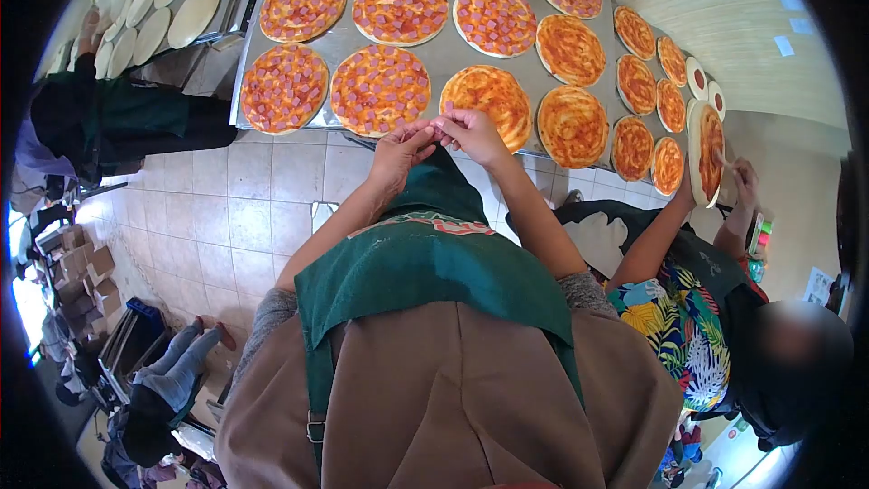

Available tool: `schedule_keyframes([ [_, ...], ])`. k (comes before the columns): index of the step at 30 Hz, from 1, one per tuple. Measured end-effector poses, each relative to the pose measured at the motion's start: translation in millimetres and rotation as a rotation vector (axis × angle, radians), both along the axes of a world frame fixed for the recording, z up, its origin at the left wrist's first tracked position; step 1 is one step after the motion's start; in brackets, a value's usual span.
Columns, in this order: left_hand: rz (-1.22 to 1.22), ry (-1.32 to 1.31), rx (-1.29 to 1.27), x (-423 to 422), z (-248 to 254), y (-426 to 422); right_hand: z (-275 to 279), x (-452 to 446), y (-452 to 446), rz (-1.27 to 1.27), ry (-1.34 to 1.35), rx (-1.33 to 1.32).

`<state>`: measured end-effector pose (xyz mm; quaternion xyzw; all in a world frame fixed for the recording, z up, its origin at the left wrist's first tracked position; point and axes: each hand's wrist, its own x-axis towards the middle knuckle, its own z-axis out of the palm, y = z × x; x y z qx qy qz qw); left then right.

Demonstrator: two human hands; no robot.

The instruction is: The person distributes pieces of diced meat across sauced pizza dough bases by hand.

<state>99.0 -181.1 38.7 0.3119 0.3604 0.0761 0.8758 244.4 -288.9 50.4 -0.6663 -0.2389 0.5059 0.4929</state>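
My left hand (pixel 404 152) and my right hand (pixel 472 134) meet at the fingertips over the table's near edge. Both are pinched, and whatever lies between the fingers is too small to make out. Just beyond them lie a pizza with diced pink topping (pixel 380 91) and, to its right, a pizza with only sauce (pixel 487 101). Another diced-topped pizza (pixel 284 89) is at the left corner. My green apron (pixel 425 263) hangs below my hands.
The metal table (pixel 348 45) holds several more pizzas. At the right, a co-worker (pixel 697 308) holds a sauced pizza (pixel 709 154). Plain dough rounds (pixel 195 16) lie on another table at upper left, near another person (pixel 109 122). Boxes (pixel 86 272) are at lower left.
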Motion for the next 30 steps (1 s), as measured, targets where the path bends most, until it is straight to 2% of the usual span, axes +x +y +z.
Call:
schedule_keyframes([
  [8,-0.067,0.024,0.01,-3,-7,5,1,0,-2,0.047,0.147,0.056],
  [11,-0.09,0.008,-0.008,-5,-11,4,-9,12,-4,0.141,0.183,0.036],
  [14,-0.115,-0.01,-0.019,-8,-9,4,3,14,0,0.224,0.2,-0.038],
  [17,-0.091,0.005,-0.058,-8,-5,5,1,19,2,0.253,0.115,-0.049],
  [20,-0.031,0.012,-0.106,-8,-6,9,0,37,5,0.02,0.056,-0.031],
  [23,0.014,-0.011,-0.134,-13,-14,14,-23,71,8,-0.051,-0.005,0.038],
  [26,0.033,-0.01,-0.155,-15,-14,16,-33,88,23,-0.07,0.043,0.05],
  [30,0.035,-0.001,-0.156,-16,-10,17,-35,101,36,0.051,-0.114,-0.077],
])
